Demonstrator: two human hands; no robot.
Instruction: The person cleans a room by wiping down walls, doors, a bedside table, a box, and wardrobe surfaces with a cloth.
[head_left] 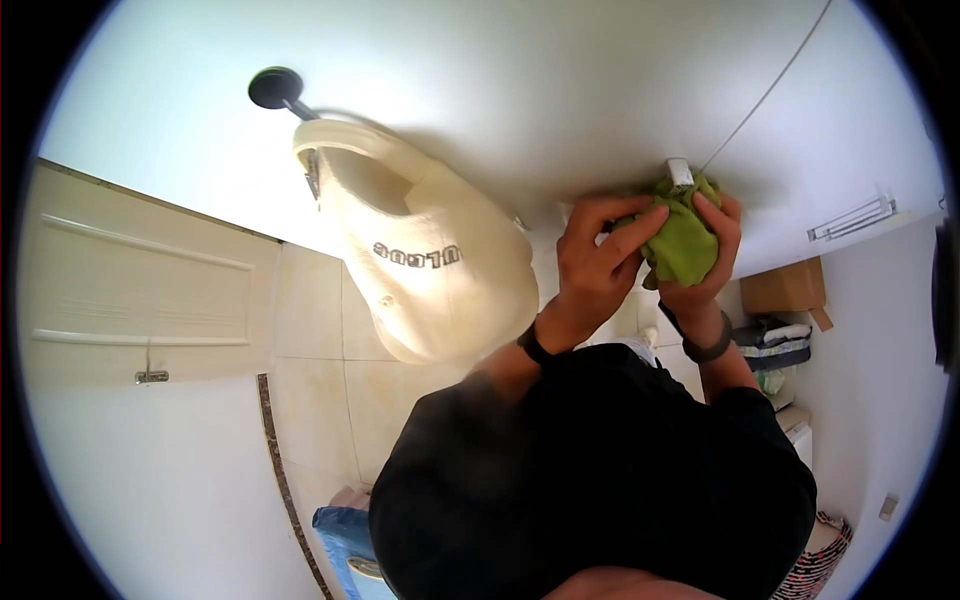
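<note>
My left hand (598, 258) pinches the left side of a green cloth (682, 245), its thumb and fingers closed on the fabric. On the cloth's other side, my right hand (722, 245) wraps its fingers around the edge. The bunched cloth lies against a small white fitting (679, 173) on the white surface in front of me; the fitting's lower part is hidden by the fabric. To the left of my hands, a cream cap (440, 285) with dark lettering hangs from a black round hook (275, 88).
A white panelled door (140, 290) with a metal handle (151, 377) stands at left. A wire rack (855, 220) is fixed at right. Below it are a cardboard box (785, 287) and folded clothes (775, 345). A blue bag (345, 545) sits low at left.
</note>
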